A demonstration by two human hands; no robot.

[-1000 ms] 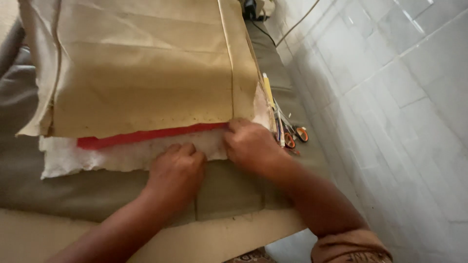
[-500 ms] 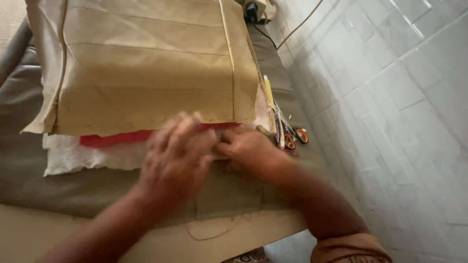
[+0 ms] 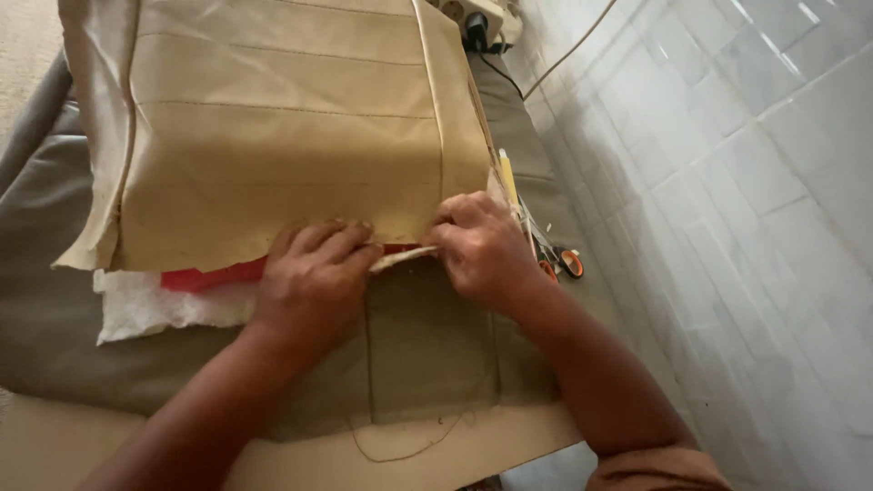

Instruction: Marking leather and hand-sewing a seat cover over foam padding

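Fingers of both hands pinch the tan fabric [image 3: 300,164] edge together.

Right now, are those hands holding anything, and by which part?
Both hands, left hand and right hand, pinch the near hem of the tan fabric panel.

Tan stitched fabric panel [image 3: 273,136], plain, crossed by self-coloured seam lines. Beneath its lower edge: a red strip [image 3: 214,275] and white fibrous padding [image 3: 155,309]. Underlying cloth [image 3: 427,345], dull grey-olive, with darker stitched lines. Loose thread [image 3: 400,452], brownish, on a pale beige board [image 3: 273,464]. Beside the wall: a yellow pencil-like stick [image 3: 506,177] and scissors with orange-and-black handles [image 3: 568,264]. Wall tiles [image 3: 746,182], white with faint grey veining and grey joints. Sleeve cuff [image 3: 659,471], rust brown. Black plug [image 3: 476,38] and pale cable [image 3: 573,45].
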